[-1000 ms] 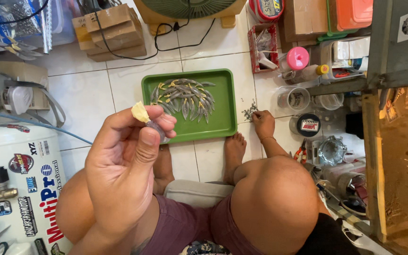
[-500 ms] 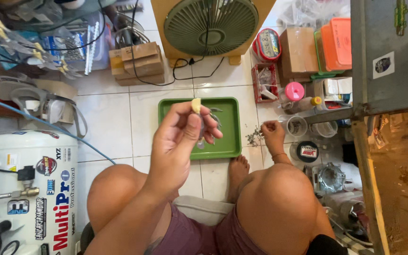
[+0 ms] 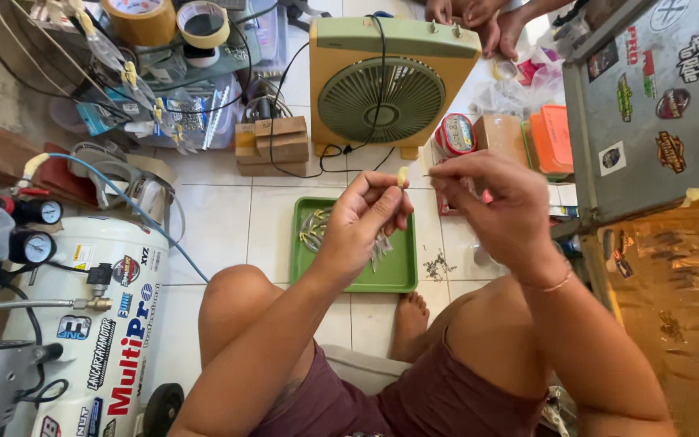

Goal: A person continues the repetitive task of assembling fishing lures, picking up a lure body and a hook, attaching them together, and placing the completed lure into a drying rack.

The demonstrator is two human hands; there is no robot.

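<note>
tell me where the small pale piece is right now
In the head view, the small pale piece is pinched in the left hand, above the green tray.

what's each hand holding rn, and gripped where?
Left hand pinches a small pale yellow piece by its lower end, between thumb and fingertips. Right hand has its fingertips pinched just beside it; whether it holds anything cannot be told.

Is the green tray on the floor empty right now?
No, the green tray holds a heap of small silvery pieces beneath the left hand.
</note>
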